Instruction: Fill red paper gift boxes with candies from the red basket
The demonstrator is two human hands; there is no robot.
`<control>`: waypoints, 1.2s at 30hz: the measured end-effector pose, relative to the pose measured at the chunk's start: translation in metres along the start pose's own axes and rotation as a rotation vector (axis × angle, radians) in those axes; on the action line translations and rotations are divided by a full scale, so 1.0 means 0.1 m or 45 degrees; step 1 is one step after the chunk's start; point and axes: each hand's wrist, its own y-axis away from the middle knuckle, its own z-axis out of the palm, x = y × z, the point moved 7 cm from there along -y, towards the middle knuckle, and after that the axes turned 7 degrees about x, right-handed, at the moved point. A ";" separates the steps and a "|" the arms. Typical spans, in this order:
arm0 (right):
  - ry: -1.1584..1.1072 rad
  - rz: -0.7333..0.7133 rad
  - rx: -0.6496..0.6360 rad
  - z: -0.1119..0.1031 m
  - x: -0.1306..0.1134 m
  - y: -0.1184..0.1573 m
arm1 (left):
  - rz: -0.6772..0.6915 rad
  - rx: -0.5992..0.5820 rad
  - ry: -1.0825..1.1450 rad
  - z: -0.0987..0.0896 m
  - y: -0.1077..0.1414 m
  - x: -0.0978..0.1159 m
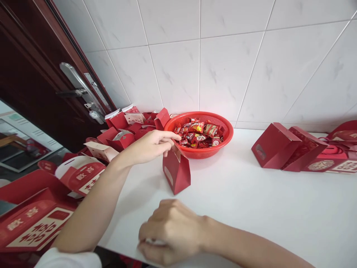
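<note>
My left hand [157, 144] reaches over a small red gift box [177, 172] that stands upright on the white table. Its index finger is stretched out toward the rim of a red plastic basket [205, 152], and the other fingers bend slightly. Whether they touch the top of the box I cannot tell. Wrapped candies [198, 134], mostly red, are heaped in the basket. Nearer to me, my right hand [173, 232] is closed above the table's front edge, a little blurred. A pale patch shows between its curled fingers; what it holds, if anything, is hidden.
Many red gift boxes [122, 139] crowd the table's left side, some with open flaps. Larger printed red boxes [36, 227] are at the lower left. More closed red boxes [276, 147] stand at the right. A tiled wall [223, 67] and a dark door [36, 63] bound the table.
</note>
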 end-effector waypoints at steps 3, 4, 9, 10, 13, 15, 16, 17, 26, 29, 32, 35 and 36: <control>0.364 0.035 0.446 -0.47 0.13 -0.01 | 0.067 0.111 -0.082 -0.05 -0.01 -0.01; 0.445 0.069 0.557 -0.61 0.18 0.00 | 0.063 0.140 -0.095 -0.06 -0.01 -0.03; 0.542 0.395 0.736 -1.01 0.49 0.08 | 0.028 0.084 -0.068 -0.03 0.00 -0.10; 0.526 0.444 0.745 -1.05 0.53 0.09 | 0.040 0.061 -0.055 -0.02 0.01 -0.11; 0.436 0.608 0.812 -1.10 0.66 0.13 | 0.095 0.068 -0.079 -0.03 0.03 -0.14; 0.344 0.744 0.851 -1.09 0.77 0.18 | 0.118 0.113 -0.158 -0.05 0.05 -0.15; 0.286 0.800 0.854 -1.08 0.81 0.20 | 0.128 0.132 -0.204 -0.06 0.06 -0.15; 0.220 0.842 0.850 -1.06 0.85 0.22 | 0.144 0.146 -0.247 -0.06 0.08 -0.15; 0.029 0.944 0.887 -1.06 1.02 0.28 | 0.483 0.147 -0.295 -0.02 -0.01 -0.21; 0.036 1.026 0.864 -1.06 1.09 0.30 | 0.509 0.095 -0.235 0.00 -0.07 -0.22; -0.002 1.058 0.860 -1.08 1.12 0.31 | 0.555 0.056 -0.169 0.01 -0.08 -0.19; -0.072 1.058 0.892 -1.09 1.14 0.32 | 0.553 0.012 -0.090 0.04 -0.10 -0.19; -0.104 1.061 0.909 -1.08 1.16 0.32 | 0.528 -0.005 -0.062 0.06 -0.11 -0.21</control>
